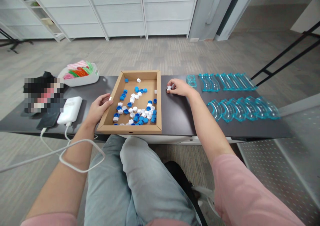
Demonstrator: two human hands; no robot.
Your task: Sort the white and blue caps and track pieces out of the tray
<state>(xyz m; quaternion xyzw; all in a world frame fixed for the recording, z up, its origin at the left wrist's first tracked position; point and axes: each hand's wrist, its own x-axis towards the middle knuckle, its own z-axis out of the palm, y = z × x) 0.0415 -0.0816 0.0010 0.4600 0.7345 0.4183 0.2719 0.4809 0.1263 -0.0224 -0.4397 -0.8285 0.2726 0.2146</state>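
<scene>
A shallow cardboard box (130,129) lies on the dark table, with several small blue hexagonal pieces (141,119) and white hexagonal pieces (135,109) scattered inside, mostly towards the near end. My left hand (98,109) is at the box's left wall, its fingers curled on the rim. A small white patch shows by those fingertips; I cannot make out what it is. To the right of the box, my right hand (178,87) is low over the table, thumb and fingers pinched on a small white hexagonal piece (169,88).
Clear teal-edged plastic tracks, curved (240,109) and straight (235,82), line the table's right side, with small teal pieces (191,80) nearby. On the left are a white basket (83,79) of colourful items, a white power bank (70,110) and a looping white cable (82,141).
</scene>
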